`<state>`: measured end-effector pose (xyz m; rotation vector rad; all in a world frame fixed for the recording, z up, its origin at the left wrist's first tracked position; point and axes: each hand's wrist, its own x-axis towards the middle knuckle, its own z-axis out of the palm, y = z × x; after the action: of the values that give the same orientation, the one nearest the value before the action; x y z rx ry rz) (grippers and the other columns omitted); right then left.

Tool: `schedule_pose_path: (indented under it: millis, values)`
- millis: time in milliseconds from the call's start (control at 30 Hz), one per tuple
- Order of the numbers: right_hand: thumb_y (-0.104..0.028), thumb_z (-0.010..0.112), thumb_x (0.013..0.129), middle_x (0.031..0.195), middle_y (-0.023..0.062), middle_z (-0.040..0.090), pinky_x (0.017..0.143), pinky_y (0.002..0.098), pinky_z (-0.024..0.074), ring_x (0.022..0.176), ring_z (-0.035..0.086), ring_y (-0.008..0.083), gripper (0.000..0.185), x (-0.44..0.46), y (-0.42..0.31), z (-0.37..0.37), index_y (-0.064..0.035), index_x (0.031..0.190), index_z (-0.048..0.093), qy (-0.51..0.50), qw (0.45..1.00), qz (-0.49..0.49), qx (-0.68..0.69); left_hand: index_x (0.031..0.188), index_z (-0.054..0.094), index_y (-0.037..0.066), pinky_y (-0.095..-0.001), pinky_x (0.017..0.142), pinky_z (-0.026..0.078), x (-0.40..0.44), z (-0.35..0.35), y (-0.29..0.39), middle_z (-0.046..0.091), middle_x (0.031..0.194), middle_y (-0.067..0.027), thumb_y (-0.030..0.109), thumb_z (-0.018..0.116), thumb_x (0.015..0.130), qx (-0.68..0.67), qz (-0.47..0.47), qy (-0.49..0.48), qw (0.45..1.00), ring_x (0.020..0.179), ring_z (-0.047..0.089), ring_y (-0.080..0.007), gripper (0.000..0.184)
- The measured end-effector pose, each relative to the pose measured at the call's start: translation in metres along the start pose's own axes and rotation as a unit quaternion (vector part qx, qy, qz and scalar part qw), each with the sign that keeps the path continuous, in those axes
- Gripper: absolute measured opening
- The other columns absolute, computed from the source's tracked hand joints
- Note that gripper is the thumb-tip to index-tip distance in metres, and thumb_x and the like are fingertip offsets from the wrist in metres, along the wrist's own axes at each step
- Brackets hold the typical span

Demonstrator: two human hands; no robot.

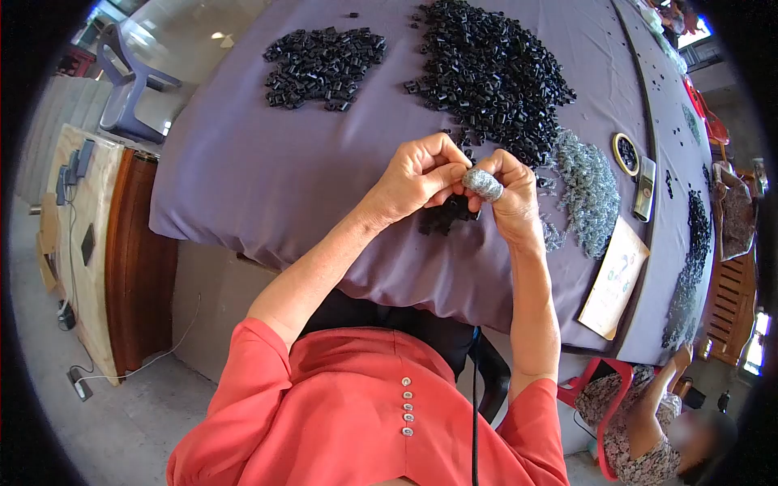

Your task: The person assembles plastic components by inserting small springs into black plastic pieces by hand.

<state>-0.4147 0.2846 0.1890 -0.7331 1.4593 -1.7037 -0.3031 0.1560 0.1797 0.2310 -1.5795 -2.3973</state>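
- My left hand (425, 174) pinches, its fingertips against my right's; I can't tell on what.
- My right hand (512, 188) is curled closed, a grey wrap (483, 185) on one digit; its hold is hidden.
- Black pieces (494, 81) heap toward the cloth's (243, 178) far edge, some beneath my hands.
- Clear pieces (590, 194) lie just right of that heap.

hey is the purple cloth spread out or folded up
Spread out: the purple cloth lies broad and unfolded, hanging down at the near edge, under heaps of small glossy black pieces.
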Motion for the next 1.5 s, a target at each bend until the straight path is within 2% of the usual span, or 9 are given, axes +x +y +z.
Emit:
schedule_pose_path:
  millis: [167,400,533,667,900,1067,1167,1267,1500]
  values:
    - [-0.012,0.072,0.076,0.069,0.0074,0.063,0.046,0.0191,0.0437,0.053,0.056,0.0079,0.02,0.001,0.003,0.002,-0.0045,0.072,0.054,0.016,0.999,-0.022,-0.028,0.088,0.057,0.005,-0.0151,0.04,0.034,0.001,0.002,-0.001,0.057,0.066,-0.001,0.01,0.059,0.088,0.052,0.029,0.013,0.998,0.048,0.044,-0.0017,0.006]
    - [-0.015,0.072,0.077,0.066,0.0066,0.061,0.044,0.0191,0.0421,0.051,0.054,0.0071,0.024,0.0,-0.002,0.005,-0.0047,0.07,0.052,0.016,0.999,0.016,0.047,0.087,0.056,0.005,-0.0147,0.038,0.033,0.003,-0.001,-0.006,0.059,0.067,-0.0028,0.012,0.058,0.088,-0.059,-0.025,0.002,0.998,0.046,0.045,-0.0022,0.008]
    - [-0.016,0.071,0.079,0.065,0.0052,0.061,0.044,0.0187,0.0414,0.05,0.053,0.0063,0.024,0.002,-0.005,0.003,-0.0052,0.071,0.051,0.042,0.998,0.021,-0.028,0.086,0.056,0.006,-0.0145,0.039,0.034,0.008,0.002,-0.006,0.06,0.068,-0.003,0.013,0.058,0.089,-0.029,-0.035,0.016,0.999,0.047,0.046,-0.0021,0.008]
    - [-0.017,0.071,0.079,0.064,0.0053,0.06,0.044,0.0193,0.0424,0.05,0.053,0.0066,0.024,0.004,-0.001,0.002,-0.0047,0.071,0.051,0.041,0.998,0.011,-0.046,0.086,0.056,0.006,-0.0142,0.04,0.034,0.008,0.003,-0.005,0.06,0.068,-0.002,0.014,0.057,0.089,0.001,-0.034,0.026,0.999,0.047,0.046,-0.0013,0.009]
    - [-0.016,0.071,0.078,0.064,0.0081,0.06,0.042,0.021,0.0443,0.049,0.055,0.009,0.023,0.004,-0.007,-0.01,-0.004,0.07,0.052,-0.019,0.993,0.103,0.049,0.087,0.056,0.005,-0.0147,0.041,0.034,0.005,0.005,-0.005,0.059,0.068,-0.001,0.01,0.059,0.087,0.044,-0.013,0.013,0.999,0.049,0.045,-0.001,0.005]
    - [-0.014,0.073,0.076,0.063,0.0071,0.061,0.043,0.02,0.0448,0.049,0.056,0.0086,0.023,0.002,-0.002,-0.002,-0.0032,0.07,0.053,0.025,0.998,0.049,-0.005,0.085,0.057,0.003,-0.016,0.041,0.034,0.003,0.004,-0.002,0.058,0.066,-0.0019,0.004,0.058,0.087,0.05,-0.015,0.021,0.998,0.049,0.045,-0.002,0.002]
    - [-0.012,0.074,0.075,0.064,0.0067,0.062,0.043,0.0198,0.0448,0.05,0.056,0.0075,0.023,0.0,-0.006,0.003,-0.003,0.069,0.054,0.031,0.999,0.011,-0.024,0.085,0.056,0.003,-0.016,0.041,0.034,0.004,0.002,-0.003,0.058,0.067,-0.0023,0.004,0.058,0.087,0.028,-0.01,0.01,0.999,0.049,0.045,-0.002,0.002]
    - [-0.012,0.075,0.074,0.064,0.0059,0.063,0.043,0.0194,0.0444,0.05,0.056,0.0066,0.022,0.0,-0.005,0.003,-0.0033,0.068,0.055,0.049,0.994,-0.013,-0.099,0.086,0.056,0.005,-0.0148,0.041,0.034,0.004,0.001,-0.004,0.061,0.069,-0.0027,0.009,0.058,0.088,0.025,-0.008,0.008,1.0,0.049,0.046,-0.0017,0.005]
    - [-0.012,0.074,0.075,0.064,0.0054,0.062,0.043,0.0194,0.0436,0.049,0.055,0.0065,0.022,0.001,-0.007,0.0,-0.0029,0.068,0.056,0.032,0.991,0.003,-0.132,0.086,0.055,0.004,-0.0157,0.04,0.032,0.004,0.001,-0.008,0.061,0.07,-0.003,0.008,0.058,0.088,0.087,0.03,-0.002,0.996,0.048,0.043,-0.0019,0.005]
